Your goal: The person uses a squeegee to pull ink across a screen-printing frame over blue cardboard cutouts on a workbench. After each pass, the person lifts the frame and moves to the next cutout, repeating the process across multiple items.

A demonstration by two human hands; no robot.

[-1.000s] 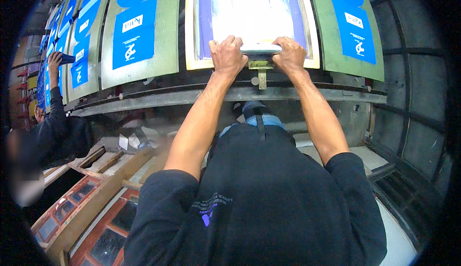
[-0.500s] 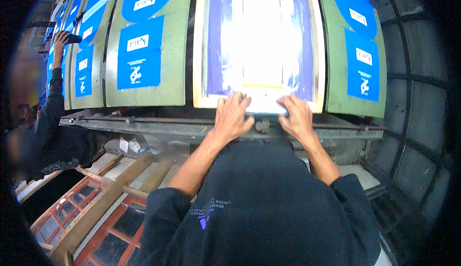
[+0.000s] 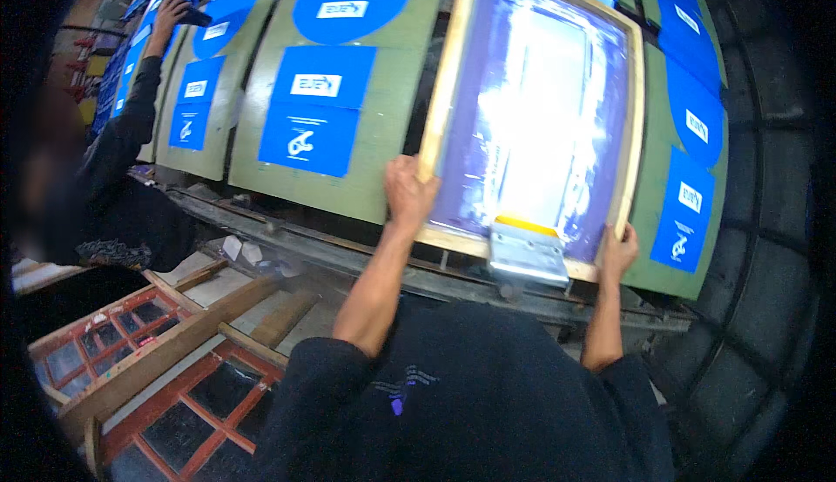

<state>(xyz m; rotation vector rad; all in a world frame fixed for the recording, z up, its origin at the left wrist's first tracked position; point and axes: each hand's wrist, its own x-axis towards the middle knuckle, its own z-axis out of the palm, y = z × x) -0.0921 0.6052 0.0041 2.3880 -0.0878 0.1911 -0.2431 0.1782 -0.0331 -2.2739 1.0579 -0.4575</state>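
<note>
A screen-printing frame [image 3: 450,81] of pale wood, with purple mesh and a bright glare down its middle, tilts slightly in front of me. My left hand [image 3: 409,193] is closed round its left rail near the front corner. On the opposite side, my right hand [image 3: 617,254] grips the right rail close to the near corner; part of its fingers is hidden. Between my hands a metal squeegee [image 3: 528,256] with a yellow blade edge rests on the near end of the frame, touched by neither hand.
Green boards carrying blue printed panels [image 3: 319,109] stand to the left, with another board [image 3: 646,260] to the right. A metal rail [image 3: 287,236] runs along their near edge. At the left, a co-worker's hand [image 3: 168,19] holds a dark object. Red window frames [image 3: 222,404] lie lower left.
Both hands have left the squeegee at the near end and taken hold of the frame's side rails. The frame now sits at an angle, and the view has turned too.
</note>
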